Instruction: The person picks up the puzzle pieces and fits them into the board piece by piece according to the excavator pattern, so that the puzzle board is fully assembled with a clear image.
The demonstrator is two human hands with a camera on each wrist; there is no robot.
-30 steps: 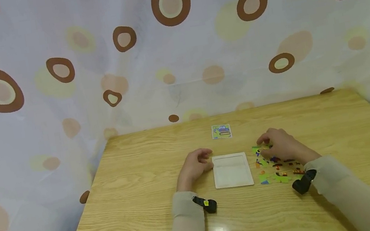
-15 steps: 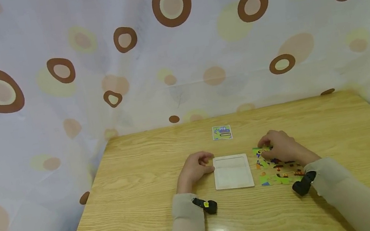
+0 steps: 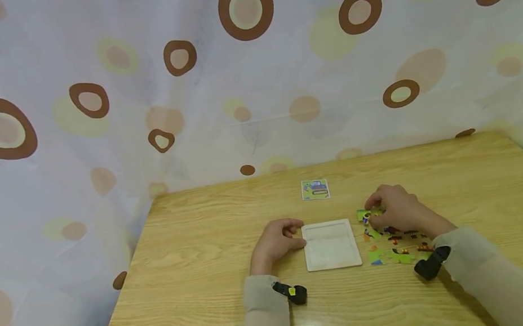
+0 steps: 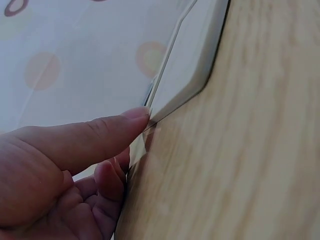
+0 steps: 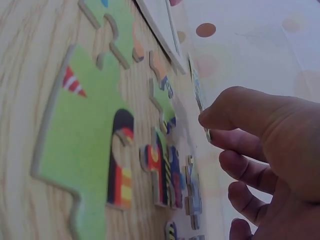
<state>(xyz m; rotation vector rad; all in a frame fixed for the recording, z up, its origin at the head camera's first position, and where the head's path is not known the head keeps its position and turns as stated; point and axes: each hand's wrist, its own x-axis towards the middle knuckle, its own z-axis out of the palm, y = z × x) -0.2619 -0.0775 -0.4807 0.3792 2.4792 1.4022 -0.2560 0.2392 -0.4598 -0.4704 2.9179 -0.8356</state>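
Note:
Left of a white square puzzle tray [image 3: 331, 245], my left hand [image 3: 276, 243] rests with its thumb [image 4: 132, 114] touching the tray's edge. Its index finger reaches the far left corner. To the tray's right, my right hand [image 3: 399, 209] pinches a puzzle piece [image 3: 363, 216] between thumb and index finger; in the right wrist view that piece [image 5: 196, 82] is seen nearly edge-on. Its other fingers curl loosely. Several colourful puzzle pieces [image 3: 399, 256] lie in rows on the table beneath and before this hand, some hidden by it. A large green piece [image 5: 80, 130] fills the right wrist view's left.
A small picture card [image 3: 315, 190] showing a blue digger on green lies beyond the tray. The wooden table [image 3: 202, 309] meets a dotted curtain [image 3: 210, 97] at its back and sides. A dark camera sits on each wrist.
The green piece at my right fingertips has shifted slightly and shows more plainly. Both hands keep almost the same place. The whole head view has moved a little downward.

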